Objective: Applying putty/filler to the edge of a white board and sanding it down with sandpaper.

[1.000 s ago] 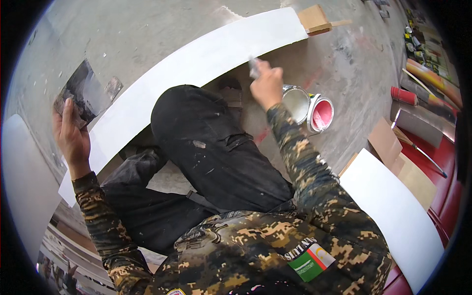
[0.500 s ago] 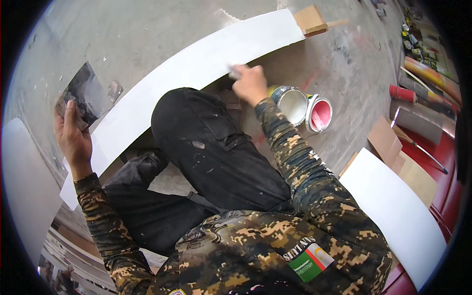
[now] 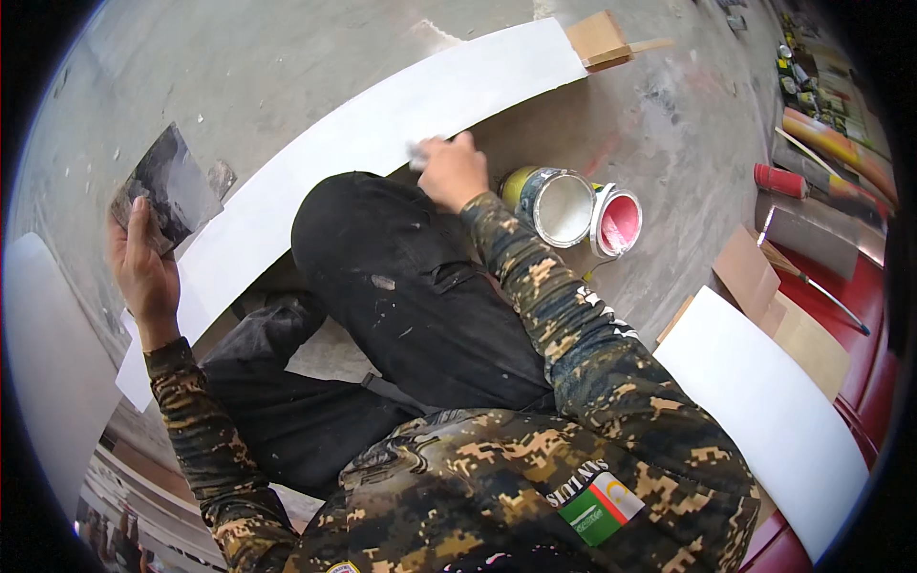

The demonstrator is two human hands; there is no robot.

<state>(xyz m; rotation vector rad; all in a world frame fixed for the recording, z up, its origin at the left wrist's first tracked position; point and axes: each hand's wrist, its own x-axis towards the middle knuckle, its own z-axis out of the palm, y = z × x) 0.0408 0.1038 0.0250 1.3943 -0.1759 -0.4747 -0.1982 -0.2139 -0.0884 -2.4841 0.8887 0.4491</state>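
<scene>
Two bare hands work at a long, smooth white board [image 3: 382,105], which shows as an arc running across the view beyond the person's dusty black trousers [image 3: 411,286]. The left hand [image 3: 145,263], near the board's left part, pinches a flat, dark square sheet [image 3: 172,191] — thumb laid across its face, which is smeared with grey. The right hand [image 3: 452,172] is curled round a small pale tool [image 3: 417,156], blurred, its tip over the board's near edge; whether it touches the surface cannot be told. Just beyond the right wrist stand two round tins: a larger tin [image 3: 528,201] with whitish contents and a smeared wall, and a smaller tin [image 3: 599,222] with pinkish-red inside a white-coated rim. A brown, box-like piece [image 3: 597,43] meets the board's right end on the scuffed grey concrete floor [image 3: 287,67]. On the digital-camouflage shirt [image 3: 458,468], a green, red and white patch [image 3: 600,509] sits under pale capital lettering — the clearest writing in view.
</scene>
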